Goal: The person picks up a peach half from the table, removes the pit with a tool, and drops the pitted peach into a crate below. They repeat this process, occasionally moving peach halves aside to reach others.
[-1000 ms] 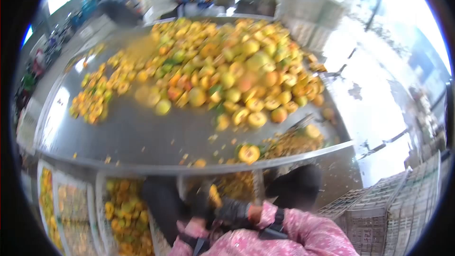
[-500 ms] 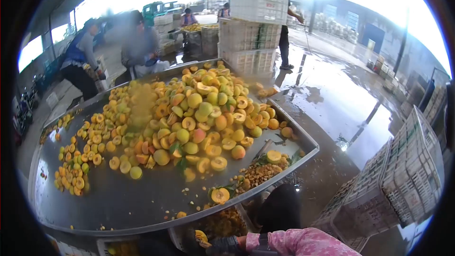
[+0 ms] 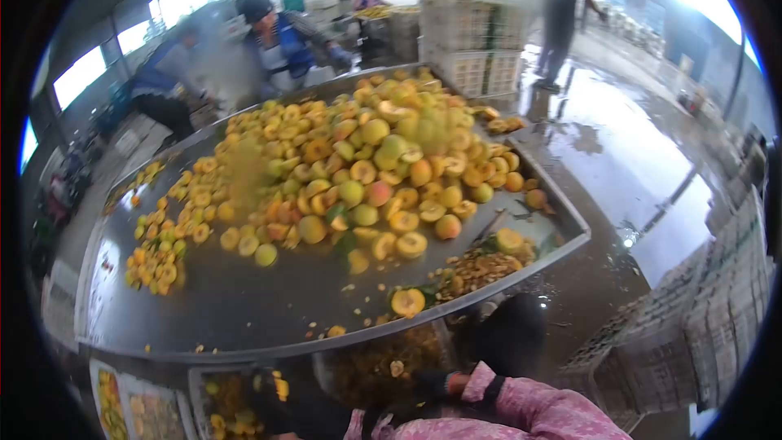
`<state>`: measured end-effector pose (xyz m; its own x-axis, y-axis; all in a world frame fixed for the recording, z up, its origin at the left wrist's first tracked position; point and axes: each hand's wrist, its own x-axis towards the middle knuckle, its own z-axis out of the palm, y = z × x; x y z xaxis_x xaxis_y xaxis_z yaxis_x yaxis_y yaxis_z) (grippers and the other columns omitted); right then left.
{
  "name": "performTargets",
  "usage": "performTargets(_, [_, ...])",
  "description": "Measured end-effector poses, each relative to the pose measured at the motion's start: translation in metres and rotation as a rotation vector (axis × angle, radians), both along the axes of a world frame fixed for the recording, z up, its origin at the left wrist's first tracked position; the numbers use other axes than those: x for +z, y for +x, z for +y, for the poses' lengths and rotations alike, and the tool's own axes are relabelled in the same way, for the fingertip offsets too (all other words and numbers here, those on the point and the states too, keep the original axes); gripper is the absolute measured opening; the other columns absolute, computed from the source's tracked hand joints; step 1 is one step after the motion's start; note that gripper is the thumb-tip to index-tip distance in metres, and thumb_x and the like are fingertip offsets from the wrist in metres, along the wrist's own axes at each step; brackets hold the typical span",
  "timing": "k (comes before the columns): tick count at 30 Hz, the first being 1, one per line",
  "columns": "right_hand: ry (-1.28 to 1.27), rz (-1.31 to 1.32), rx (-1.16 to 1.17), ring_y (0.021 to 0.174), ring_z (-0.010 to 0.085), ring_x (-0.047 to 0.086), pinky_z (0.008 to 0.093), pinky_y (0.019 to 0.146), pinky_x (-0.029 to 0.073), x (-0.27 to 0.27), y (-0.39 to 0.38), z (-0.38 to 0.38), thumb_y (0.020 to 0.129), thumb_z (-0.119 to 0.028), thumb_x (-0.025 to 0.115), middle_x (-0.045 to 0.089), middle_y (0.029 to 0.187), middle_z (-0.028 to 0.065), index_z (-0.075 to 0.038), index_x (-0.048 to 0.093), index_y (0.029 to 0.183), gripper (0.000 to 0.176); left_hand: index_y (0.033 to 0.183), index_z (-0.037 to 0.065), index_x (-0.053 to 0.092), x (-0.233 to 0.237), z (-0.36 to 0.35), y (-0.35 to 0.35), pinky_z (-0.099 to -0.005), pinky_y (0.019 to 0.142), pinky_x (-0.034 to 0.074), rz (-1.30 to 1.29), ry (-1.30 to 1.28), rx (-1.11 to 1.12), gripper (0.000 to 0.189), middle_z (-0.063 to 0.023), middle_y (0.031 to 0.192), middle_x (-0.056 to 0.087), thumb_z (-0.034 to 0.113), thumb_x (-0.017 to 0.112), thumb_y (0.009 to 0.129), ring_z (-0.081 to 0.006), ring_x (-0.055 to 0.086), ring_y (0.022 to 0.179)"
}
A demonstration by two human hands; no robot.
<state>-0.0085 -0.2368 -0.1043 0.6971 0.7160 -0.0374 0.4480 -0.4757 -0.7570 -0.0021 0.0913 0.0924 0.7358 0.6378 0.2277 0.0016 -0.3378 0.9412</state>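
Observation:
A large metal tray table (image 3: 220,326) carries a heap of yellow-orange stone fruit (image 3: 366,171), many cut in halves. My right hand (image 3: 436,383), in a dark glove below a pink sleeve, is low over a crate of brown-orange scraps (image 3: 375,358) under the tray's front edge. A small halved piece (image 3: 397,368) shows just left of its fingers. My left hand (image 3: 273,407), also dark-gloved and blurred, is beside a crate of fruit halves (image 3: 232,420). Orange fruit pieces (image 3: 281,385) show at its fingertips; I cannot tell whether it grips them.
Fruit stones (image 3: 476,273) lie piled in the tray's right front corner. Stacked white crates stand at the right (image 3: 684,318) and behind the tray (image 3: 468,41). Two people (image 3: 281,49) work at the far left side; another person (image 3: 562,16) stands on the wet floor (image 3: 611,130).
My hands have parted: the left moved left to the crate of fruit halves, the right stayed over the scrap crate. The view has shifted, showing more crates below. A far worker has straightened up.

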Motion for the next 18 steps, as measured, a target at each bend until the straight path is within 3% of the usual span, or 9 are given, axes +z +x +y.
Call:
performTargets(1, [-0.073,0.055,-0.032,0.062,0.0365,0.057,0.0467,0.057,0.043,0.018,-0.002,-0.001,0.083,-0.022,0.050,0.059,0.069,0.0190,-0.003,0.062,0.087,0.022,0.094,0.001,0.058,-0.005,0.033,-0.006,-0.0323,0.071,0.047,-0.019,0.147,0.070,0.022,-0.0084,0.087,0.061,0.018,0.062,0.081,-0.0214,0.059,0.080])
performTargets(3, [-0.218,0.251,-0.054,0.067,0.0375,0.059,0.0469,0.059,0.044,-0.004,-0.001,0.007,0.083,-0.024,0.049,0.061,0.075,0.0209,-0.002,0.061,0.092,0.026,0.094,0.002,0.060,0.018,0.087,-0.020,-0.0377,0.073,0.047,0.222,0.763,0.166,0.025,-0.0124,0.088,0.062,0.021,0.064,0.078,-0.0274,0.059,0.080])
performTargets(6, [-0.337,0.322,-0.067,0.072,0.0391,0.060,0.0474,0.062,0.045,0.006,-0.001,0.021,0.082,-0.026,0.050,0.061,0.079,0.0232,-0.001,0.060,0.096,0.030,0.094,0.002,0.061,0.055,0.092,-0.021,-0.0406,0.077,0.046,0.736,1.004,0.179,0.024,-0.0168,0.092,0.062,0.020,0.063,0.078,-0.0327,0.059,0.083])
performTargets(9, [-0.311,0.356,-0.073,0.074,0.0400,0.060,0.0473,0.065,0.046,0.059,0.009,0.027,0.080,-0.029,0.051,0.061,0.078,0.0238,-0.002,0.061,0.093,0.032,0.097,0.000,0.062,0.041,0.091,0.022,-0.0297,0.070,0.046,0.289,0.892,-0.049,0.026,-0.0085,0.085,0.061,0.014,0.064,0.076,-0.0170,0.058,0.078])
performTargets(11, [-0.279,0.388,-0.087,0.074,0.0401,0.060,0.0469,0.066,0.047,0.076,0.011,0.023,0.079,-0.029,0.052,0.061,0.077,0.0237,-0.002,0.062,0.089,0.031,0.098,0.002,0.063,0.047,0.045,0.066,-0.0368,0.082,0.046,0.261,0.292,-0.209,0.026,-0.0167,0.096,0.062,0.011,0.061,0.074,-0.0303,0.060,0.089])
performTargets(12, [-0.265,0.394,-0.096,0.075,0.0401,0.060,0.0466,0.066,0.047,0.079,0.013,0.020,0.078,-0.028,0.053,0.061,0.077,0.0237,-0.002,0.063,0.087,0.030,0.098,0.000,0.063,0.029,0.031,0.094,-0.0316,0.074,0.047,0.187,0.328,-0.321,0.027,-0.0116,0.094,0.063,0.011,0.063,0.074,-0.0218,0.059,0.086])
performTargets(14, [-0.252,0.418,-0.139,0.075,0.0401,0.060,0.0460,0.067,0.047,0.086,0.014,0.018,0.076,-0.028,0.054,0.061,0.077,0.0237,-0.001,0.063,0.083,0.029,0.098,-0.001,0.063,-0.006,-0.009,0.150,-0.0270,0.068,0.049,0.125,0.253,-0.547,0.027,-0.0076,0.092,0.063,0.011,0.065,0.074,-0.0145,0.060,0.083])
performTargets(17, [-0.254,0.394,-0.169,0.076,0.0401,0.060,0.0453,0.067,0.048,0.089,0.017,0.014,0.075,-0.027,0.056,0.062,0.078,0.0238,0.000,0.062,0.080,0.028,0.100,0.006,0.065,0.024,-0.108,0.194,-0.0334,0.085,0.046,0.061,0.780,-0.815,0.027,-0.0155,0.100,0.063,0.019,0.064,0.077,-0.0255,0.061,0.094])
performTargets(18, [-0.252,0.332,-0.130,0.077,0.0403,0.060,0.0453,0.068,0.048,0.084,0.016,0.010,0.075,-0.026,0.057,0.062,0.079,0.0238,0.001,0.062,0.081,0.028,0.098,0.005,0.065,0.036,-0.140,0.201,-0.0353,0.089,0.044,0.203,0.541,-0.831,0.031,-0.0158,0.102,0.062,0.021,0.066,0.072,-0.0282,0.057,0.101])
